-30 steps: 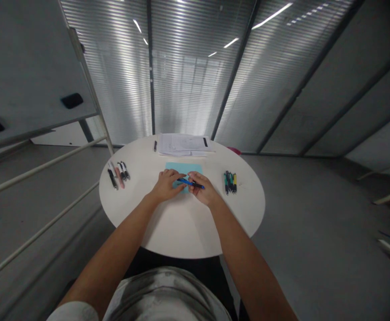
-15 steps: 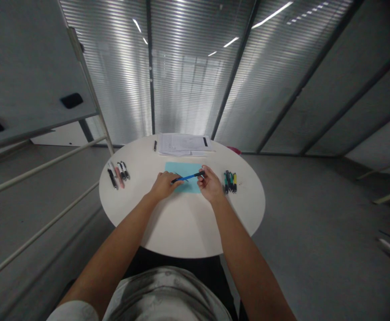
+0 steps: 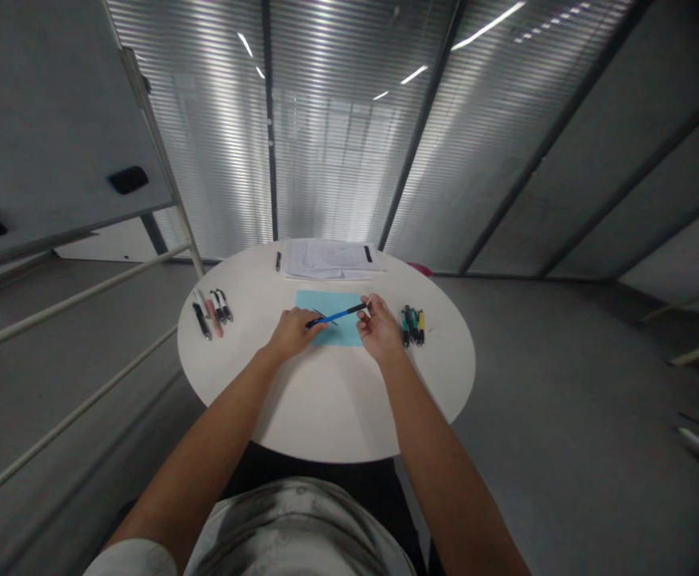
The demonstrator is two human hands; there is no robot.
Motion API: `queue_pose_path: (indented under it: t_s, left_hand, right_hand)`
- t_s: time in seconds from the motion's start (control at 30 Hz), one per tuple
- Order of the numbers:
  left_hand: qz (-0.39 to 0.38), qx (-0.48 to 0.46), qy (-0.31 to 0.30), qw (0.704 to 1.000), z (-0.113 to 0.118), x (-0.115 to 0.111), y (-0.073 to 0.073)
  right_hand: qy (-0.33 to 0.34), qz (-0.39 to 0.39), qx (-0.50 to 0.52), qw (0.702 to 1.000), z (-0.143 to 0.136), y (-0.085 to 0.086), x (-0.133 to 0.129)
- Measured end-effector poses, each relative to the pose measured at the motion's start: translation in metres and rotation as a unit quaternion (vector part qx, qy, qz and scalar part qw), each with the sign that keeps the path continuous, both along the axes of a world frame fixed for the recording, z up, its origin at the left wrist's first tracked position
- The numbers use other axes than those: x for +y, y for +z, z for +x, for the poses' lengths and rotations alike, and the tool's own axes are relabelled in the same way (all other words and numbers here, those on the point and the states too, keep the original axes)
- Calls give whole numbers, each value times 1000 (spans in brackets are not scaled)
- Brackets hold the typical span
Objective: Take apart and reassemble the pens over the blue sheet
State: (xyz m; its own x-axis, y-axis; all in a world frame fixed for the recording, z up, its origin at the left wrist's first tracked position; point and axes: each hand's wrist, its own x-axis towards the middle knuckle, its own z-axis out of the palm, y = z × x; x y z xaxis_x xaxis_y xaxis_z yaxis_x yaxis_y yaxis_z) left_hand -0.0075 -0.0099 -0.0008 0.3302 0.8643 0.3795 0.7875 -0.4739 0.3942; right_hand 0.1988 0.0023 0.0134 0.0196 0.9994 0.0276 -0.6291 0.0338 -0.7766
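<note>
A blue pen (image 3: 341, 314) with black ends is held slantwise above a light blue sheet (image 3: 307, 298) on the round white table (image 3: 337, 400). My left hand (image 3: 293, 332) is closed on the pen's lower left end. The thumb and fingertips of my right hand (image 3: 379, 330) pinch at its raised right end, just past the black grip. Whether a small separate part sits in that pinch is too small to tell. Thin dark pieces (image 3: 318, 312) show on the blue sheet behind the pen, partly covered by it.
Several green, black and yellow pens (image 3: 413, 326) lie right of my right hand. On the left are several black, white and pink pens (image 3: 211, 314). Stacked papers (image 3: 329, 260) and one dark pen (image 3: 278, 262) lie at the back. A whiteboard stand (image 3: 163, 152) is at the left.
My right hand has shifted slightly right along the pen, so more of the black grip and the tip show. The left hand has hardly moved.
</note>
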Motion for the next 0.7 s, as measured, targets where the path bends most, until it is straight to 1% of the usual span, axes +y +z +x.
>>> queue_pose_path:
  t_s: [0.13, 0.33, 0.53, 0.7]
  left_hand:
    - [-1, -14, -2, 1000, 0, 1, -1]
    - [-11, -11, 1, 1000, 0, 2, -2]
    - [-4, -26, -5, 1000, -1, 3, -2]
    - [-5, -25, 0, 1000, -1, 3, -1]
  right_hand:
    - [-6, 0, -33, 999, -1, -1, 0]
    - [23, 25, -64, 997, -7, -9, 2]
    - [-15, 63, -112, 992, -10, -11, 4]
    - [-33, 95, -161, 982, -10, -12, 3]
